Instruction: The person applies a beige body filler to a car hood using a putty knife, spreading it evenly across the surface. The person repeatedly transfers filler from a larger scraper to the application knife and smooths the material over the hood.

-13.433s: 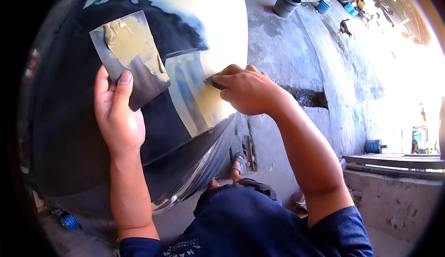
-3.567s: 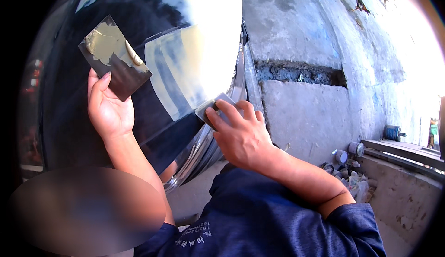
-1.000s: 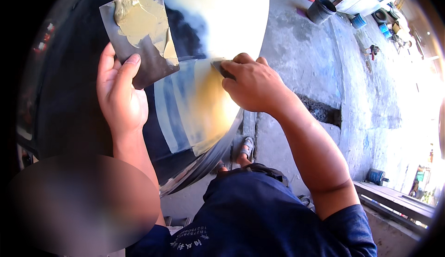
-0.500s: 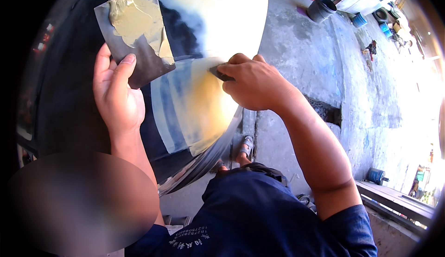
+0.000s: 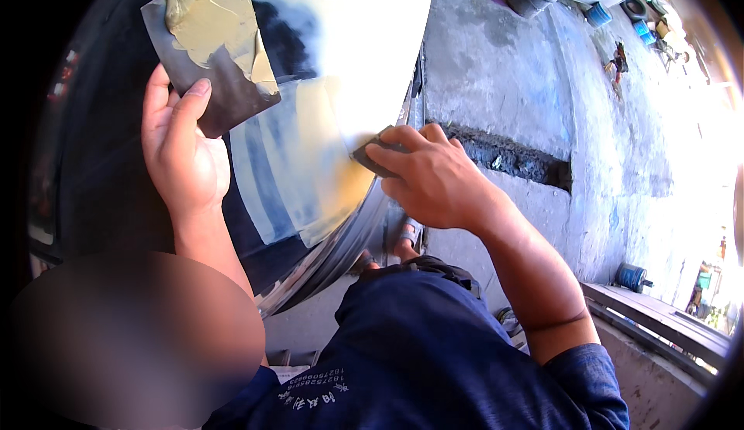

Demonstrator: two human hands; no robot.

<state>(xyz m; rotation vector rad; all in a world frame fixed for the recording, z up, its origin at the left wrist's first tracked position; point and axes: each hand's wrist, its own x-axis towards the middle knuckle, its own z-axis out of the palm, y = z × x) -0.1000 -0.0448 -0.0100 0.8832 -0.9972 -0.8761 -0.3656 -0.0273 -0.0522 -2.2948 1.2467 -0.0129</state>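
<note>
Pressing a small dark spreader [image 5: 377, 153] against the curved body panel [image 5: 364, 34], your right hand [image 5: 434, 178] is holding it in a tight fingertip grip at the centre of the frame, its edge sitting on the pale filler patch [image 5: 310, 158] that is covering the dark blue paint. Your left hand [image 5: 180, 151] is pinching a dark flat board [image 5: 209, 50] at upper left, thumb laid across its lower corner, and the board is carrying a smear of yellowish putty [image 5: 205, 15] near its top edge.

You are holding that board tilted and close to the panel, so the putty could be sliding toward your thumb or brushing the clean paint beside the patch if your wrist is dropping. The spreader is sitting close to the panel's bright lower trim [image 5: 341, 252]; pushing on downward could be dragging filler over that edge and leaving a ridge. Strong sun is glaring off the upper part of the panel, which may be hiding thin spots or streaks from you. Your foot in a sandal [image 5: 408, 238] is resting on the concrete floor [image 5: 496, 65] right under the work, where drips could be landing.
</note>
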